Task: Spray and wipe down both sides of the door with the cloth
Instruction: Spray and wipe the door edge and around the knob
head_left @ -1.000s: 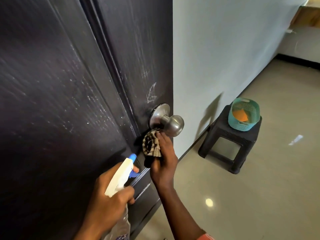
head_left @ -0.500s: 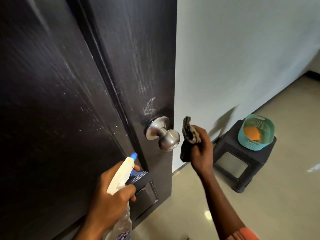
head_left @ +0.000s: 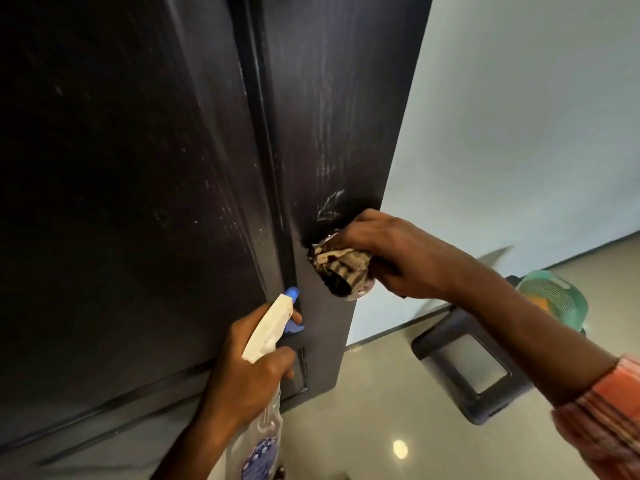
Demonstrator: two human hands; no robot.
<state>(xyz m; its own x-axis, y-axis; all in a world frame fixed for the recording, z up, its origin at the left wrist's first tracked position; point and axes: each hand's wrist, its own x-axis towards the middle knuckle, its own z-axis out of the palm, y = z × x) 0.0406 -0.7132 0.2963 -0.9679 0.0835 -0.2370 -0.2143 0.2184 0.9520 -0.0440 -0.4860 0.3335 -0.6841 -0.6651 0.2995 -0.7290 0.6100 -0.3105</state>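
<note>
1. Wiping the knob right now: right hand (head_left: 398,258) has the striped cloth (head_left: 341,268) bunched in its fingers and pressed over the door knob (head_left: 360,295), which is mostly hidden under it.
2. Left hand (head_left: 249,368) is wrapped round the spray bottle (head_left: 266,334), nozzle pointing at the door (head_left: 138,202) just below the knob.
3. Progress-wise I'd say early to middle. This face has pale streaks and a scratchy white mark just above the knob, so it looks like it needs more passes. Can't see the other side at all, so that's presumably still to do.
4. Versus half a second ago: the knob was bare then and the cloth hand was off past the door's edge, now it's come back onto the knob. Bottle hand has barely shifted.
5. Off to the right, a dark stool (head_left: 467,386) with a teal basket (head_left: 554,296) on it.
</note>
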